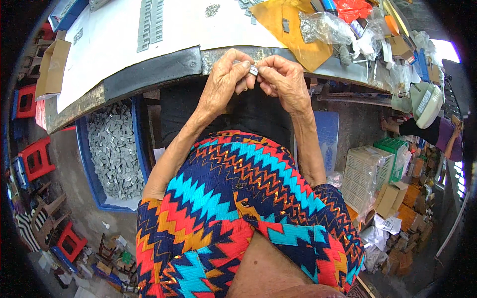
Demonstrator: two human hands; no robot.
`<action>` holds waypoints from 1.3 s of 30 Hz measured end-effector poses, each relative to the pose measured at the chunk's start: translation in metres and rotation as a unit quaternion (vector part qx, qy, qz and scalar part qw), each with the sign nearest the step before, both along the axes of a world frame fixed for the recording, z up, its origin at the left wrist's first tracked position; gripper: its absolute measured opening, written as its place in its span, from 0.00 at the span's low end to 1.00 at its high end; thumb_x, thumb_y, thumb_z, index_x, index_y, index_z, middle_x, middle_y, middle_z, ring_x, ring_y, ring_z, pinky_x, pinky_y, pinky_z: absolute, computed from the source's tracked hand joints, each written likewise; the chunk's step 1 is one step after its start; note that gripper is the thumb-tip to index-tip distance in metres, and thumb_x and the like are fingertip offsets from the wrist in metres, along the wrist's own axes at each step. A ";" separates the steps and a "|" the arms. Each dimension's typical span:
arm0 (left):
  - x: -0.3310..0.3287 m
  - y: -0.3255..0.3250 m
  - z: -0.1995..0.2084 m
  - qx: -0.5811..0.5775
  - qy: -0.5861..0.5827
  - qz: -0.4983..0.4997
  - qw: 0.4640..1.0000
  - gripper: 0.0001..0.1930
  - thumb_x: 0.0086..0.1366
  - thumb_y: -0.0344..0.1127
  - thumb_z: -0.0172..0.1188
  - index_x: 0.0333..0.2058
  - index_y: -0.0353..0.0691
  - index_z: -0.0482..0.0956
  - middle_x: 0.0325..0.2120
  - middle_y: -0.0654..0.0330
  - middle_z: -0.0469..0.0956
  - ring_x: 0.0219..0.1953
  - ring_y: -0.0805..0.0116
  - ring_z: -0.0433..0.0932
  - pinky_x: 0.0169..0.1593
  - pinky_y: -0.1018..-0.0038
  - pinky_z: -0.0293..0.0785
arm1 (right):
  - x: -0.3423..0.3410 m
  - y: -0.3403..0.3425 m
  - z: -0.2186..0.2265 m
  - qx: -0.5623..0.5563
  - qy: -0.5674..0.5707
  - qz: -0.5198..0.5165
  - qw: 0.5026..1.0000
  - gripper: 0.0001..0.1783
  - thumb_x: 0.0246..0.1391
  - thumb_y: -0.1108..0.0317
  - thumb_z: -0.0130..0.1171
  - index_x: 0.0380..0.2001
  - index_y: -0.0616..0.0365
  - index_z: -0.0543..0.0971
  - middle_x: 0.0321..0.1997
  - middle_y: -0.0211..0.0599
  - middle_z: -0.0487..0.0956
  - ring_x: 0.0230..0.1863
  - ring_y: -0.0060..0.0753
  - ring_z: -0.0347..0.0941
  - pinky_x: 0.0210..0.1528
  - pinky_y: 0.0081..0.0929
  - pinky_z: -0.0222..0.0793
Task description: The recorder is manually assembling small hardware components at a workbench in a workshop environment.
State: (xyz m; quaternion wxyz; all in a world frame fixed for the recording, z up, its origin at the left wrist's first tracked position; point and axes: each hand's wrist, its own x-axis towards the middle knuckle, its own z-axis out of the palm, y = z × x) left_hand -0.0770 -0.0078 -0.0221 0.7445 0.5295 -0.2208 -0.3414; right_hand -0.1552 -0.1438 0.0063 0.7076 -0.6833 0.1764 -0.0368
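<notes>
Between my fingertips, just over the table's near edge, is a small grey metal piece point(254, 70). My left hand point(226, 77) pinches one end of it, and my right hand point(284, 79) pinches the other. The fingers cover most of the piece, so its full shape is hidden. Similar grey pieces lie in two neat rows point(150, 25) on the white sheet point(109, 59). Many more fill a blue bin point(94, 179) low on my left. One dark grey piece point(285, 26) rests on an orange-yellow sheet point(298, 49) beyond my right hand.
A dark pad point(154, 72) covers the table edge at left, near an open cardboard box point(52, 67). Plastic bags point(323, 27) clutter the table's right side. Red stools point(36, 158) stand on the floor at left; crates point(365, 174) are stacked at right. Another person point(435, 136) is at far right.
</notes>
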 end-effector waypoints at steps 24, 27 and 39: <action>-0.006 0.015 0.034 0.013 0.005 -0.051 0.999 0.12 0.63 0.40 0.46 0.36 0.37 0.68 0.17 0.64 0.70 0.17 0.83 0.59 0.21 0.86 0.53 | 0.000 -0.012 0.030 0.185 0.094 0.118 0.971 0.09 0.50 0.66 0.55 0.25 0.62 0.72 0.19 0.30 0.71 0.11 0.10 0.60 0.08 0.07 0.46; -0.010 0.018 0.041 0.012 0.018 -0.057 0.998 0.13 0.63 0.40 0.46 0.37 0.36 0.67 0.18 0.63 0.71 0.18 0.83 0.60 0.21 0.86 0.54 | -0.003 -0.006 0.040 0.150 0.092 0.106 0.979 0.08 0.48 0.67 0.55 0.24 0.62 0.72 0.18 0.29 0.71 0.10 0.11 0.60 0.09 0.08 0.48; 0.002 0.018 0.038 0.053 -0.098 -0.059 0.992 0.10 0.56 0.28 0.55 0.37 0.33 0.72 0.18 0.64 0.73 0.20 0.81 0.69 0.23 0.83 0.66 | 0.003 -0.018 0.046 0.080 0.129 0.127 0.980 0.08 0.48 0.66 0.55 0.23 0.59 0.73 0.17 0.26 0.70 0.10 0.10 0.58 0.10 0.09 0.50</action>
